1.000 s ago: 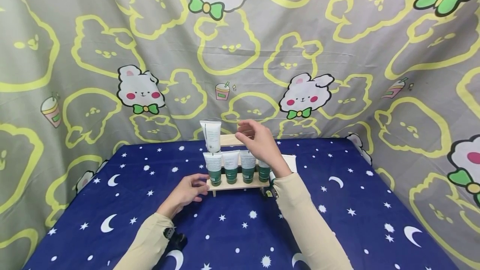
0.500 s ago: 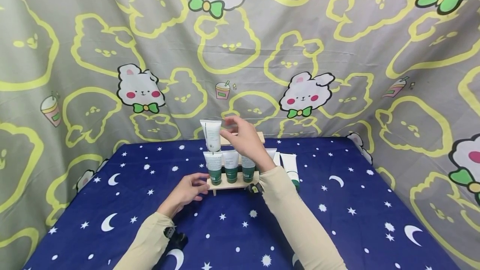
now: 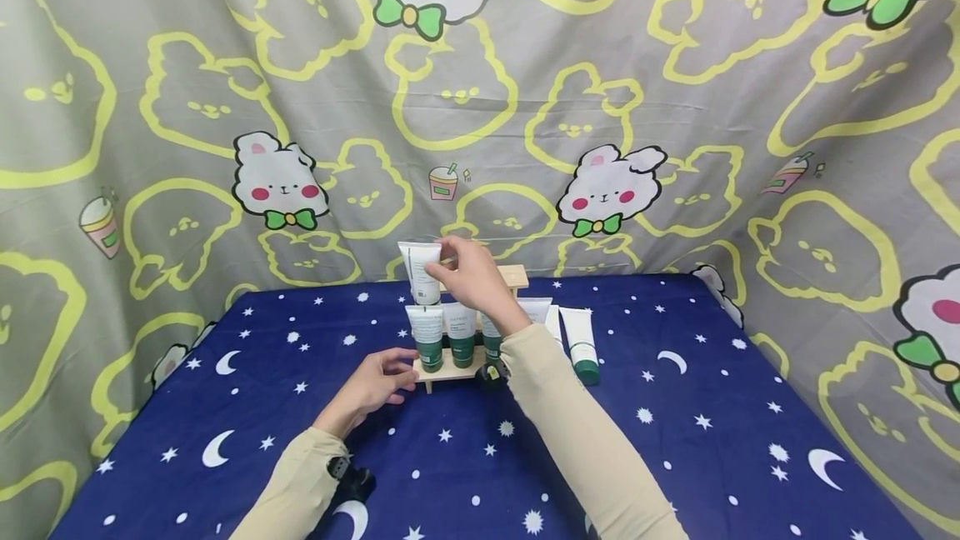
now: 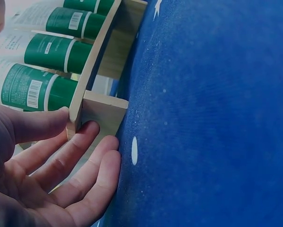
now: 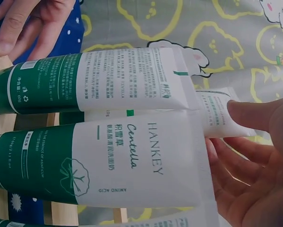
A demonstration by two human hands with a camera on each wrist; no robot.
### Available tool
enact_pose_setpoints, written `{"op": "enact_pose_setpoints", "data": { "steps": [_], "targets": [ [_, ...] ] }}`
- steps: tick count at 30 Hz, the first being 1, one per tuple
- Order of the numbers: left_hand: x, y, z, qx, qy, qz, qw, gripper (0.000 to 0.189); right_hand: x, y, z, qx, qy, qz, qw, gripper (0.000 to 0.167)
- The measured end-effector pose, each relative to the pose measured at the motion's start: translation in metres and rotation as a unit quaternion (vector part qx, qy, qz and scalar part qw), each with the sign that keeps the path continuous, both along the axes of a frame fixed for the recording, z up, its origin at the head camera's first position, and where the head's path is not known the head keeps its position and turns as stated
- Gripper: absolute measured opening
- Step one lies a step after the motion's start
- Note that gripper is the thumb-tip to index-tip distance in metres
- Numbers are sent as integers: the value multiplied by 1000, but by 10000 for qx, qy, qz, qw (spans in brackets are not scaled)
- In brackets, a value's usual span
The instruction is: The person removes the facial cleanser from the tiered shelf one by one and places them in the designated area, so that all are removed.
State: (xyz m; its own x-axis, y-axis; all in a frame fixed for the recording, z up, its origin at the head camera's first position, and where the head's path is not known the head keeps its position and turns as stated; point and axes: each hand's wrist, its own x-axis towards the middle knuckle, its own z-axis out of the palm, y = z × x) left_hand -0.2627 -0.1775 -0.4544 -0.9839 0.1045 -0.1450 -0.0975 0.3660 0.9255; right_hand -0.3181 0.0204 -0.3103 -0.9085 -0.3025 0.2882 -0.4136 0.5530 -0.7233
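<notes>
A two-tier wooden stand (image 3: 453,372) carries white-and-green cosmetic tubes. My left hand (image 3: 377,377) holds the left end of its lower shelf, the thumb (image 4: 42,125) on the board's edge and fingers curled beneath. On the upper tier, at the left, stands a white squeeze tube (image 3: 422,273). My right hand (image 3: 474,275) pinches this tube by its upper part, thumb (image 5: 257,116) in front and fingers behind. Lined up along the lower shelf are several tubes, among them a left one (image 3: 428,338) and a Centella tube (image 5: 117,163). The right forearm hides that shelf's right end.
Right of the stand, a tube (image 3: 580,344) lies on the blue star-patterned cloth (image 3: 480,457), with another white tube (image 3: 536,309) partly hidden beside the forearm. A patterned grey curtain (image 3: 480,107) hangs close behind the stand.
My right hand has moved left across the upper tier, from an open pose beside the tube to a pinch on it. The left hand stays at the stand's end.
</notes>
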Motion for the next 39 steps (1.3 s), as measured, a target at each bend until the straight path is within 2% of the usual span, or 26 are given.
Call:
{"op": "enact_pose_setpoints", "data": {
  "steps": [4, 15, 22, 31, 39],
  "targets": [
    [0, 0, 0, -1, -20, 21, 10000, 41, -2, -1, -2, 133, 30, -19, 9999, 18],
    [-2, 0, -1, -29, -44, 63, 10000, 40, -1, -3, -2, 355, 130, -220, 9990, 16],
    [-1, 1, 1, -6, -71, 14, 10000, 42, -2, 0, 0, 88, 207, -270, 9994, 15],
    [-1, 1, 1, 4, -60, 4, 10000, 42, 1, 16, 26, -460, 477, -334, 9972, 16],
    [0, 0, 3, -11, -74, 53, 10000, 41, 5, 33, 63, -863, 857, -453, 9915, 24]
  ]
}}
